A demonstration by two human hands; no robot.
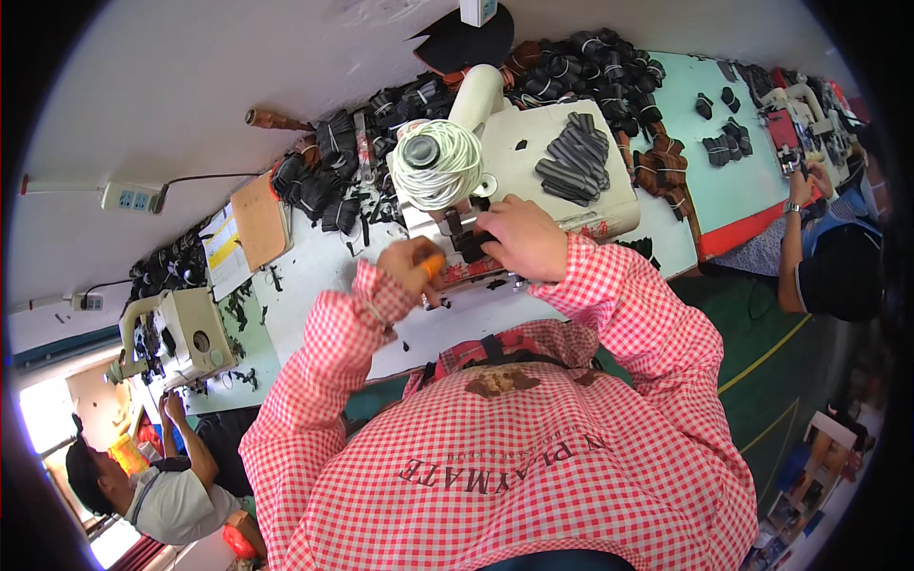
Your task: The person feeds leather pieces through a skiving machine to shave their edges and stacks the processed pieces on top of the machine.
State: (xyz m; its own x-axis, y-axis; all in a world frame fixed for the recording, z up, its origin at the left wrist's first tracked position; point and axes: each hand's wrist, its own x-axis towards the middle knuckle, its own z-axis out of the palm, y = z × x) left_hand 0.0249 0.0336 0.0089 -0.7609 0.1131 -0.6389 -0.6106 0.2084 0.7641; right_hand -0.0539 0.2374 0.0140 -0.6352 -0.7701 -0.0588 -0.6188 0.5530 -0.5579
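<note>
At the front of a cream bench machine (490,152), both of my hands are at work. My right hand (524,238) is closed, its fingers bent down over a small black piece (470,249) beside the machine's working head. Just left of it, my left hand (411,266) is curled shut, slightly blurred. A small orange thing (433,265) shows at its fingers; whether it is held or worn I cannot tell. A thick coil of white cord (438,176) is wound round the machine's top. On the bed, right of my hands, lies a pile of dark grey folded strips (574,160).
Bundles of black pieces (609,71) heap along the wall, with brown bundles (660,171) at the right. A wooden-handled tool (276,120) and a brown clipboard (260,221) lie left. Another machine (190,328) stands far left; people sit working on both sides.
</note>
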